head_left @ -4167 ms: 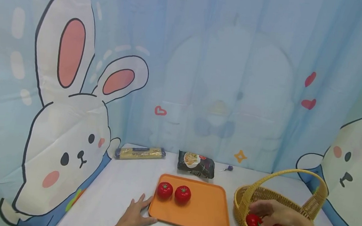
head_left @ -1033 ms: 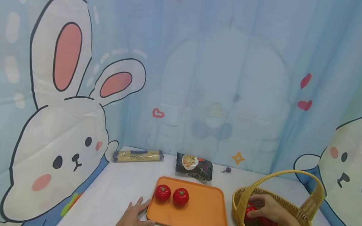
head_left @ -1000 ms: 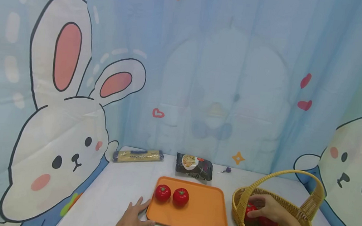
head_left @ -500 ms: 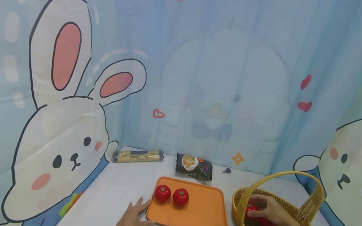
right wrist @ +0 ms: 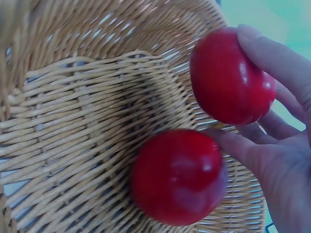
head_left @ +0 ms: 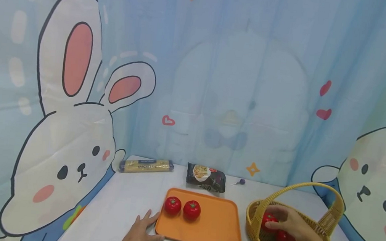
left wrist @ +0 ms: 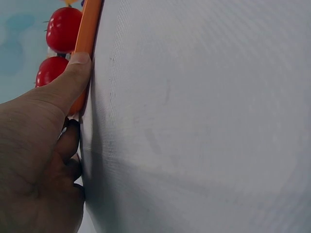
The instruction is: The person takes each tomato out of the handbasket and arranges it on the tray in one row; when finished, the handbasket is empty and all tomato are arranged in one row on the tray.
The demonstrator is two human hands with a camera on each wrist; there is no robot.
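Note:
My right hand [head_left: 289,222] is inside the wicker basket [head_left: 308,215] and holds a red tomato [right wrist: 228,77] between thumb and fingers. Another tomato [right wrist: 177,177] lies on the basket floor beneath it; one of my fingers reaches close to its top. My left hand [head_left: 138,232] lies at the near left corner of the orange tray [head_left: 216,224], fingers spread. In the left wrist view its thumb [left wrist: 73,77] rests against the tray's rim. Two tomatoes, one on the left [head_left: 172,206] and one on the right [head_left: 192,210], sit side by side on the tray's left half.
Behind the tray lie a spaghetti pack [head_left: 146,166], a dark food packet [head_left: 206,178] and a small purple-headed item [head_left: 241,181] on the white tabletop [head_left: 131,195]. The basket's tall handle [head_left: 306,185] arches over my right hand. A printed curtain [head_left: 237,82] hangs behind.
Since 4.2 seconds ago my right hand has moved back in the basket with its tomato. In the last half second that tomato has shifted slightly away from the other. The left hand stays at the tray.

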